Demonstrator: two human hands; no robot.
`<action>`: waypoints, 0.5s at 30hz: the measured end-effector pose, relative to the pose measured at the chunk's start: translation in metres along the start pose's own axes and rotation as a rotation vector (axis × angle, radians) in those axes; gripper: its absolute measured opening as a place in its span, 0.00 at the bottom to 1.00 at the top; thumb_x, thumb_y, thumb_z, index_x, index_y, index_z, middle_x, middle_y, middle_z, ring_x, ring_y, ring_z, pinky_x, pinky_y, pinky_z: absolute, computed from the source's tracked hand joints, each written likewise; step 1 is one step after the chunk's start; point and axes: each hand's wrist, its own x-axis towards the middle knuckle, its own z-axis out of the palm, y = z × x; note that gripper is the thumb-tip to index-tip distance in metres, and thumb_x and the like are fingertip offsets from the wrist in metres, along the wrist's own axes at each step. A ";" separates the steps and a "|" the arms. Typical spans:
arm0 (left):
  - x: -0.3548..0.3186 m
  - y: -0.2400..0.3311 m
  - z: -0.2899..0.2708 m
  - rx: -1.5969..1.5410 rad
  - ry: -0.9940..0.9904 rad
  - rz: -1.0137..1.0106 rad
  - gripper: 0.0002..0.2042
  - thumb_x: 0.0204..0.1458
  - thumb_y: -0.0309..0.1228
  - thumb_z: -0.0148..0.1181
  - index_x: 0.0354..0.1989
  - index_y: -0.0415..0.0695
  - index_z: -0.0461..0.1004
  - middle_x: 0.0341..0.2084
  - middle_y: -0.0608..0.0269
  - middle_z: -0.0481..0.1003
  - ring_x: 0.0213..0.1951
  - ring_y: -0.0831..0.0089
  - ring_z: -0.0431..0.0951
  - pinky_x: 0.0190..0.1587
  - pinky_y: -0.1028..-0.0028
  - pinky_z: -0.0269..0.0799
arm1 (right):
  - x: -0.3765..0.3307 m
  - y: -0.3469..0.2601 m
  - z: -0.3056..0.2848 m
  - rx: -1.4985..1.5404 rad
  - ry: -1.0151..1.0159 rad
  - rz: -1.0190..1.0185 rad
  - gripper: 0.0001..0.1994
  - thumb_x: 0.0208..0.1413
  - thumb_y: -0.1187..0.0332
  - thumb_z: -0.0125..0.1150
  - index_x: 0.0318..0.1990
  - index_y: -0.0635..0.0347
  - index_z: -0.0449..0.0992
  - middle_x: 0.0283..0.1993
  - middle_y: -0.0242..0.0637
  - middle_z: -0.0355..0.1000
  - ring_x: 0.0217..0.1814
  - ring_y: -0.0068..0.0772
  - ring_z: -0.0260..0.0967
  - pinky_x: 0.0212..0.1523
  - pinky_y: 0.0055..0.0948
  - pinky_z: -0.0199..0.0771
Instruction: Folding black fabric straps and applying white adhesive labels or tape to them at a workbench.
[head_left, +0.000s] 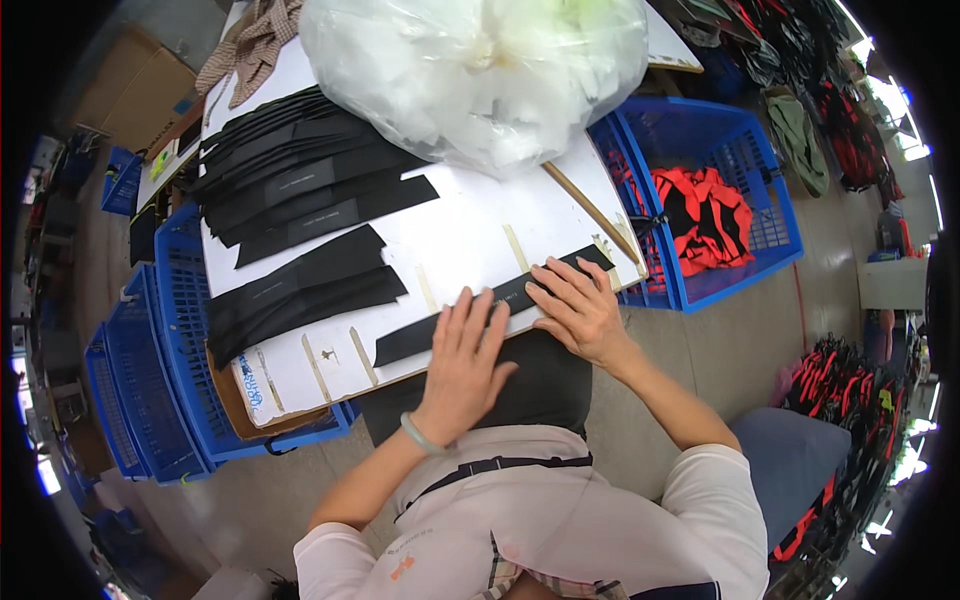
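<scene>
A long narrow strip of black fabric [410, 340] lies along the near edge of a white-topped table [470, 215]. My left hand [462, 350] rests flat on its middle, fingers stretched out, with a pale bangle at the wrist. Farther right, my right hand [580, 310] lies on the strip near its right end, fingers extended and slightly apart. To the left are more black fabric pieces: a small overlapping group [305, 285] and, behind it, a fanned stack [300, 185].
A large clear plastic bag of white material [470, 80] covers the table's far side. A wooden stick [595, 215] lies at the right edge. Blue crates [740, 285] stand on both sides; the right one holds red and black fabric [700, 215]. A checked cloth [255, 50] lies far left.
</scene>
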 end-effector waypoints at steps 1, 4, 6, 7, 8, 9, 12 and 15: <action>0.000 -0.008 0.005 0.059 -0.048 0.009 0.39 0.42 0.27 0.69 0.66 0.40 0.58 0.67 0.47 0.54 0.69 0.47 0.52 0.68 0.50 0.48 | -0.002 0.001 -0.005 0.001 -0.034 0.005 0.24 0.48 0.60 0.68 0.54 0.53 0.75 0.60 0.34 0.70 0.65 0.38 0.63 0.65 0.45 0.54; -0.005 -0.018 0.012 0.128 -0.014 0.054 0.36 0.42 0.24 0.68 0.63 0.39 0.62 0.65 0.46 0.58 0.68 0.46 0.55 0.68 0.50 0.50 | -0.016 0.009 -0.010 0.003 -0.097 0.046 0.28 0.47 0.57 0.69 0.58 0.49 0.73 0.64 0.34 0.66 0.70 0.40 0.58 0.69 0.49 0.48; -0.004 -0.017 0.014 0.142 0.030 0.033 0.34 0.42 0.23 0.68 0.62 0.38 0.64 0.65 0.46 0.59 0.68 0.46 0.55 0.67 0.50 0.51 | -0.022 0.010 -0.010 -0.019 -0.092 0.058 0.28 0.48 0.57 0.69 0.59 0.47 0.73 0.66 0.33 0.65 0.70 0.40 0.58 0.70 0.50 0.48; -0.004 -0.016 0.015 0.159 0.083 0.010 0.32 0.42 0.21 0.67 0.60 0.38 0.65 0.64 0.45 0.60 0.67 0.45 0.56 0.67 0.50 0.51 | -0.023 0.008 -0.008 -0.009 -0.072 0.067 0.28 0.48 0.57 0.69 0.59 0.45 0.72 0.66 0.33 0.64 0.71 0.40 0.57 0.70 0.50 0.47; -0.003 -0.014 0.016 0.158 0.076 0.012 0.32 0.42 0.21 0.67 0.60 0.38 0.65 0.64 0.45 0.60 0.67 0.45 0.56 0.67 0.50 0.51 | -0.024 0.008 -0.006 -0.007 -0.072 0.073 0.28 0.48 0.57 0.69 0.59 0.45 0.72 0.66 0.33 0.64 0.71 0.40 0.57 0.70 0.50 0.47; -0.002 -0.010 0.019 0.128 0.110 0.006 0.31 0.42 0.21 0.67 0.59 0.38 0.66 0.63 0.45 0.60 0.67 0.45 0.56 0.67 0.49 0.51 | -0.025 0.007 -0.004 0.001 -0.061 0.072 0.28 0.48 0.57 0.69 0.59 0.44 0.72 0.66 0.32 0.64 0.71 0.40 0.57 0.70 0.50 0.47; 0.001 -0.004 0.028 0.038 0.153 0.011 0.32 0.43 0.22 0.66 0.61 0.39 0.65 0.64 0.46 0.59 0.68 0.45 0.54 0.67 0.48 0.49 | -0.023 0.003 -0.001 0.006 -0.046 0.072 0.27 0.49 0.60 0.68 0.59 0.44 0.72 0.66 0.31 0.64 0.71 0.40 0.57 0.70 0.50 0.47; 0.003 0.001 0.035 0.218 0.011 0.023 0.38 0.42 0.25 0.67 0.66 0.42 0.60 0.68 0.50 0.54 0.70 0.46 0.50 0.69 0.47 0.41 | -0.025 0.001 0.001 -0.001 -0.041 0.085 0.25 0.50 0.62 0.67 0.59 0.43 0.73 0.66 0.30 0.65 0.70 0.39 0.58 0.70 0.49 0.46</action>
